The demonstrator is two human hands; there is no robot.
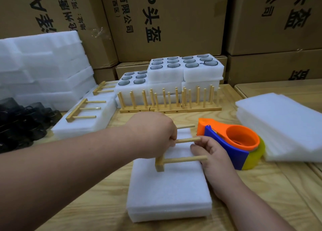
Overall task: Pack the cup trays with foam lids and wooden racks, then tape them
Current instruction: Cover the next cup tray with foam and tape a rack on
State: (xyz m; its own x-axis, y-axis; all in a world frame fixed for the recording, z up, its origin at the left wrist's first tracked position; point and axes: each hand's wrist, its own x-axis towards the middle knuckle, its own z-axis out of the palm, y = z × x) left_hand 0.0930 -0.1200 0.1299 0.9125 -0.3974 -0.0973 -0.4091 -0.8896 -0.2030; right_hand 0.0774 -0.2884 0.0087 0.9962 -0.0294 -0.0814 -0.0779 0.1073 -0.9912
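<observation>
The left hand (153,134) grips a wooden rack (181,156) by its base bar, fingers curled around it, holding it on the foam lid (168,192) of a covered cup tray. The right hand (211,158) pinches the pegs' free ends (thumb on the nearest peg). Just beyond the right hand sits an orange-and-blue tape dispenser (231,143) on the wooden surface (278,187).

far middle box (163,21): "有限公司", "P头盔"; far right box (278,18): "公司", "头盔"; far left box (52,9): print tilted, unclear
</observation>
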